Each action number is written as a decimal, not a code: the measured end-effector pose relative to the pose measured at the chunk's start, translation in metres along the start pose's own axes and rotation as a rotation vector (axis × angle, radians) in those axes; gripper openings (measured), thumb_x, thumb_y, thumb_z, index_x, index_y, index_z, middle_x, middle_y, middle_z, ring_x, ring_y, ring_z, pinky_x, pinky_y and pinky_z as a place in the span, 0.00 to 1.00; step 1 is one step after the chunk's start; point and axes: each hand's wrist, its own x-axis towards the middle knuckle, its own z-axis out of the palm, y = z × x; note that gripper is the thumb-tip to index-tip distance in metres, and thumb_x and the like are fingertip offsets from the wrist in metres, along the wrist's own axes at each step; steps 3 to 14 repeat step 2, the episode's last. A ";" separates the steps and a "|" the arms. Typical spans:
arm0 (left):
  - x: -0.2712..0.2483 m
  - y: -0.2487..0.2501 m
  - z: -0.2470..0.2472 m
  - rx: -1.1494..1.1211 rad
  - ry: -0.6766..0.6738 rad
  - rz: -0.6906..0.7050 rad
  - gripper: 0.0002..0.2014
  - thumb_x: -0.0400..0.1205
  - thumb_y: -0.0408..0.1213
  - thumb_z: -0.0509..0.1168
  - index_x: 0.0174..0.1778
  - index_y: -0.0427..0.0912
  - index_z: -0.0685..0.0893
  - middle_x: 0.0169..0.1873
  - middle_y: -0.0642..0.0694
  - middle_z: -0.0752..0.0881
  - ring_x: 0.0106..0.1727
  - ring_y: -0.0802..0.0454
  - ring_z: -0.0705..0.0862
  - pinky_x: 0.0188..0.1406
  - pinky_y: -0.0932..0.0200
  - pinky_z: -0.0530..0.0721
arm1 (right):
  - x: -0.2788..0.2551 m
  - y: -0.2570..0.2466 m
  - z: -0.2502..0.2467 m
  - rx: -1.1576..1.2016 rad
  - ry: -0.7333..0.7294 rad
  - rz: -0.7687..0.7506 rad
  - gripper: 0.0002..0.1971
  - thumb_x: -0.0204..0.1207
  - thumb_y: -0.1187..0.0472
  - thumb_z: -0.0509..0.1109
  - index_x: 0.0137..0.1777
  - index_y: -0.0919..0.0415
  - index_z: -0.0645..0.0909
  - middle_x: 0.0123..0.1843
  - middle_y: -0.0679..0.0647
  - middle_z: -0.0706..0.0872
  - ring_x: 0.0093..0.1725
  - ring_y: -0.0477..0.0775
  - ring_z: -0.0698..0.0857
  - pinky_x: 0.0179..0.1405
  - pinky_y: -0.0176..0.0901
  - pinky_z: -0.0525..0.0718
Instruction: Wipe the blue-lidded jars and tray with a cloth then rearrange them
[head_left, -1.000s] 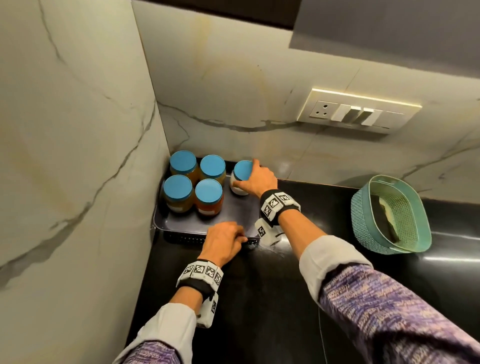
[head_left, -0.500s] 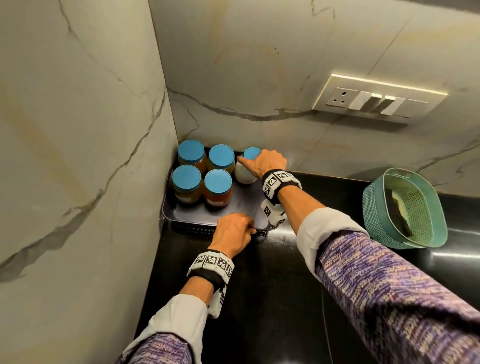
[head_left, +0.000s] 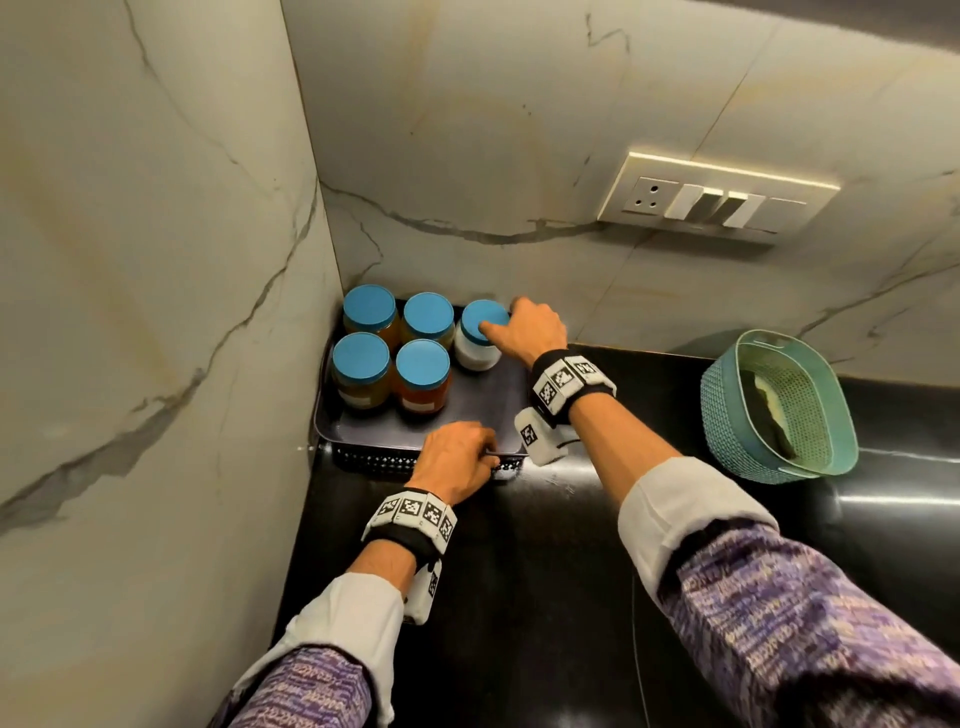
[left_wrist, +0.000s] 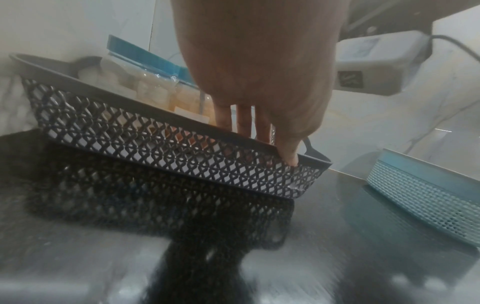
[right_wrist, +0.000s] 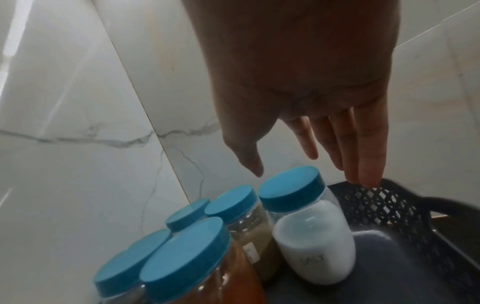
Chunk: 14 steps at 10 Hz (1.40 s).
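Note:
A dark grey lattice tray (head_left: 467, 410) sits in the counter corner. Four amber blue-lidded jars (head_left: 422, 374) stand in two rows at its left. A white salt jar (head_left: 478, 338) with a blue lid stands beside the back row. My left hand (head_left: 457, 457) pinches the tray's front rim (left_wrist: 155, 144), fingers inside and thumb on the lattice wall. My right hand (head_left: 519, 327) hovers over the salt jar (right_wrist: 311, 242) with straight, spread fingers (right_wrist: 363, 176). Its thumb is just above the lid and it holds nothing.
A teal mesh basket (head_left: 774, 405) with a dark, cloth-like thing inside stands on the black counter to the right. Marble walls close in the tray at left and behind. A switch plate (head_left: 711, 200) is on the back wall.
The right hand gripped the salt jar and brought it left beside the back row. It has since let go, its fingers straightened above the lid. The left hand kept its hold on the tray rim.

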 end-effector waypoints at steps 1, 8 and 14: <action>-0.004 0.007 -0.023 0.006 0.003 0.025 0.19 0.83 0.51 0.74 0.67 0.46 0.88 0.60 0.46 0.91 0.64 0.44 0.88 0.62 0.48 0.85 | -0.025 0.011 -0.013 0.038 -0.021 -0.020 0.27 0.78 0.40 0.74 0.64 0.62 0.84 0.59 0.63 0.91 0.56 0.66 0.89 0.50 0.51 0.86; -0.007 0.013 -0.048 0.035 0.087 0.015 0.20 0.84 0.50 0.73 0.68 0.44 0.88 0.63 0.45 0.91 0.66 0.44 0.87 0.64 0.47 0.85 | -0.046 0.021 -0.024 0.063 -0.013 -0.057 0.25 0.79 0.42 0.74 0.63 0.62 0.85 0.58 0.62 0.91 0.56 0.64 0.90 0.54 0.54 0.90; -0.007 0.013 -0.048 0.035 0.087 0.015 0.20 0.84 0.50 0.73 0.68 0.44 0.88 0.63 0.45 0.91 0.66 0.44 0.87 0.64 0.47 0.85 | -0.046 0.021 -0.024 0.063 -0.013 -0.057 0.25 0.79 0.42 0.74 0.63 0.62 0.85 0.58 0.62 0.91 0.56 0.64 0.90 0.54 0.54 0.90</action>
